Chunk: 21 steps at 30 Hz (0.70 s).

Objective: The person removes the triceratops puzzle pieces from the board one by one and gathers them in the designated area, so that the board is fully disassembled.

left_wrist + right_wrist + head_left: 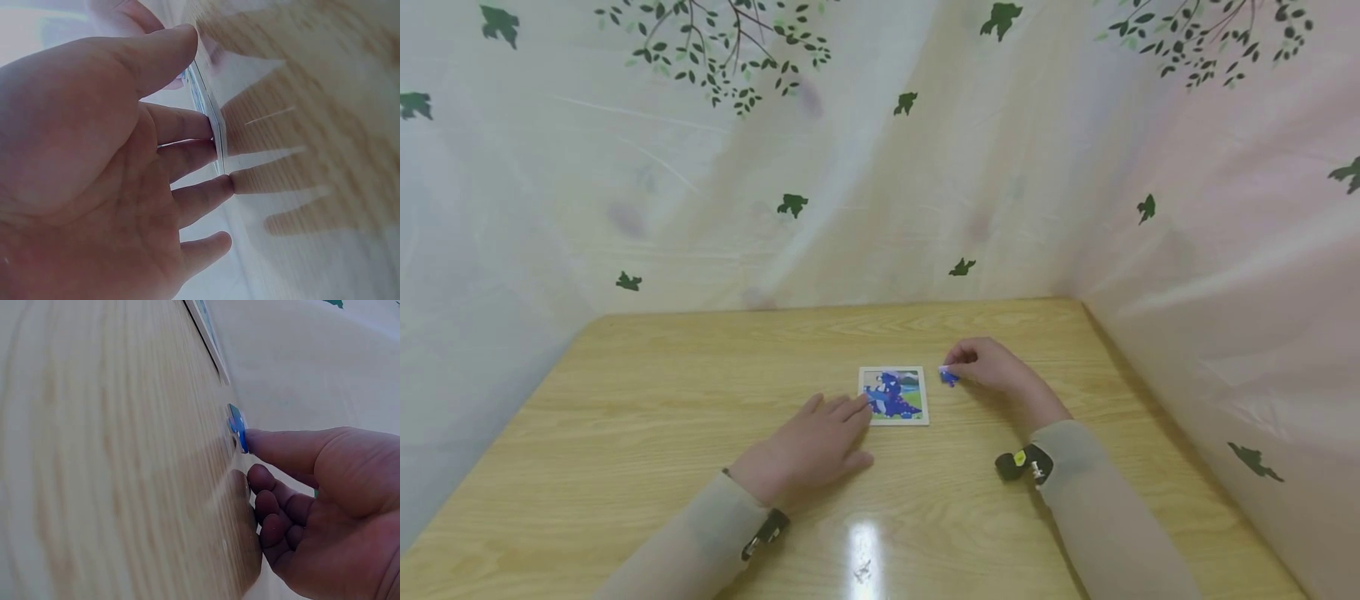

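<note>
A small square jigsaw puzzle point(897, 400) in a white frame lies on the table, its picture a blue-purple dinosaur on a green and blue ground. My left hand point(812, 442) rests at the puzzle's left side, fingers straight and spread, fingertips on the frame's edge. To the right of the frame, my right hand point(988, 367) pinches a blue puzzle piece point(237, 428) between thumb and fingers, low over the table. In the head view the piece shows just left of the fingertips, apart from the frame. The left wrist view shows the frame point(215, 131) edge-on beyond my fingers.
The wooden table point(700, 367) reaches back to a pale curtain point(850, 167) printed with green leaves, which also hangs along the right side. Both wrists wear dark straps point(766, 533). A bright reflection lies on the table's near part.
</note>
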Tool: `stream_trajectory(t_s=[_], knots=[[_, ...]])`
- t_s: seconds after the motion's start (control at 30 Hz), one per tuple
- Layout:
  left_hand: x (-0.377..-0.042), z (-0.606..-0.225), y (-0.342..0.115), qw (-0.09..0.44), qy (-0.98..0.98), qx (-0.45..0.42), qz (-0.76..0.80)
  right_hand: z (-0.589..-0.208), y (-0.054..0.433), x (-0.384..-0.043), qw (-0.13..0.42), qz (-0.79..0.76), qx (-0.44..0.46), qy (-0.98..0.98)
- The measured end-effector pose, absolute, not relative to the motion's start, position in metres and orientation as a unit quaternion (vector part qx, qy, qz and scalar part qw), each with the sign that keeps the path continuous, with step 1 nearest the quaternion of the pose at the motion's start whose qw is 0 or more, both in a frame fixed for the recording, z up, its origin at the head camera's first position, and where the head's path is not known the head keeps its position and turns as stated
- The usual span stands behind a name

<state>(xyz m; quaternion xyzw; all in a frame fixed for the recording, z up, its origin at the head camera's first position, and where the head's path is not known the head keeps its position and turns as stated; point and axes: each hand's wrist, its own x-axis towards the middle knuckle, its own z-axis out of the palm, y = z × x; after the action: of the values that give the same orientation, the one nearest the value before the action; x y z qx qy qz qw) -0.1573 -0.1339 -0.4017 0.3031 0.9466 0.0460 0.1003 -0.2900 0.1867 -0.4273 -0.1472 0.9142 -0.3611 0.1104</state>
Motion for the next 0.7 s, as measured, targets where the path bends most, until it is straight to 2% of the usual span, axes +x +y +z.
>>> stream_trajectory(t_s=[0.7], knots=[[-0.1552,-0.4029,-0.1335,0.100,0.948,0.301,0.033,-0.4299,0.1833,-0.2900,0.099,-0.366,-0.112,0.918]])
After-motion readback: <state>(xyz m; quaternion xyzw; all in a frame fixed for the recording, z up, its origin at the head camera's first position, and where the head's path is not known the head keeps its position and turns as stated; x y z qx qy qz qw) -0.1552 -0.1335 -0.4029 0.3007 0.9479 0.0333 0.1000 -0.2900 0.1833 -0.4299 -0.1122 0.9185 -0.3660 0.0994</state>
